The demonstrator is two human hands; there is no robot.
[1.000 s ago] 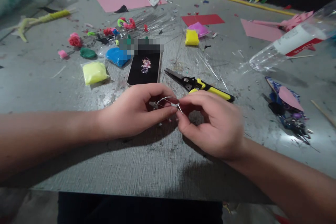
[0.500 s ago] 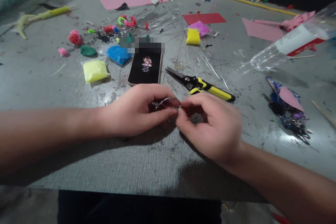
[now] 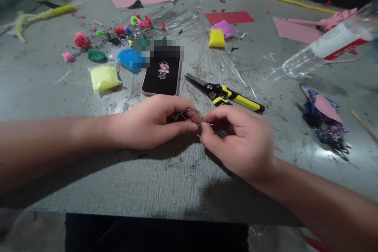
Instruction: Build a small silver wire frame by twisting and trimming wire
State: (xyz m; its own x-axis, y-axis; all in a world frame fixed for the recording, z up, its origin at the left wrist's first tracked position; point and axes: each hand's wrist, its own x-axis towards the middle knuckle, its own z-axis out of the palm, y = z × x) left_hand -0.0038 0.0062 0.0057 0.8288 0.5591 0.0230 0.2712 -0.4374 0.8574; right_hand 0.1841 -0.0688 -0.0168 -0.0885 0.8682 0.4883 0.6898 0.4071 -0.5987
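A thin silvery wire [image 3: 188,111], bent into a small loop, sits between my hands above the grey table [image 3: 124,189]. My left hand [image 3: 156,124] pinches the loop between thumb and forefinger. Fingertip to fingertip with it, my right hand [image 3: 240,138] pinches the wire at its right side, and a short straight end pokes out past the thumb. The fingers cover part of the loop. Just beyond my right hand lie yellow-and-black cutting pliers [image 3: 224,93]. A phone [image 3: 162,73] with a lit lock screen lies behind my left hand.
Bags of yellow [image 3: 104,78] and blue clay [image 3: 131,59] lie left of the phone. A yellow clay pack [image 3: 217,38] is farther back. A clear plastic bottle [image 3: 325,49] lies at the right, above a dark blue ornament [image 3: 321,120]. Loose wires [image 3: 234,69] are scattered beyond the pliers.
My right fingertips have shifted slightly right and down, away from the left ones. More of the loop and its straight wire end now shows. The view has moved a little.
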